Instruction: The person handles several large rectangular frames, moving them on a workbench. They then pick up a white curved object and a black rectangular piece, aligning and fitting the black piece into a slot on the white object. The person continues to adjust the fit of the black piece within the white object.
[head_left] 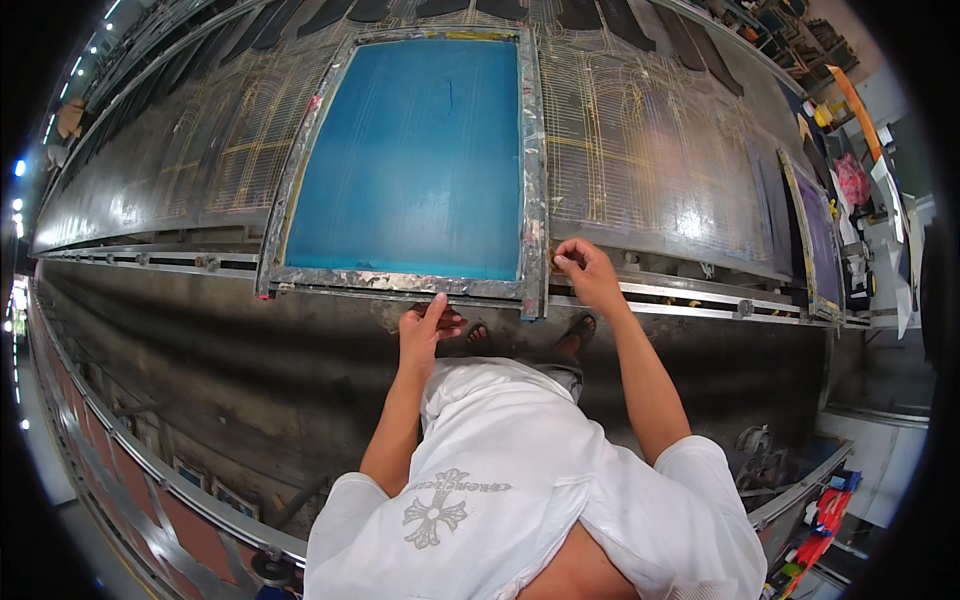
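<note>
Fingertips of left hand [425,330] press the blue-meshed, metal-framed rectangular printing screen's [415,160] near edge, right hand [585,270] pinching its corner; uneven pressure could skew the frame off register.

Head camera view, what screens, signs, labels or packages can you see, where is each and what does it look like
Blue screen: printing screen in a worn metal frame, flat on the long table, centre; left hand at its near edge, right hand by its near right corner.
Purple screen: second framed screen, far right on the table.
No signs, labels or packages clear enough to tell.
</note>
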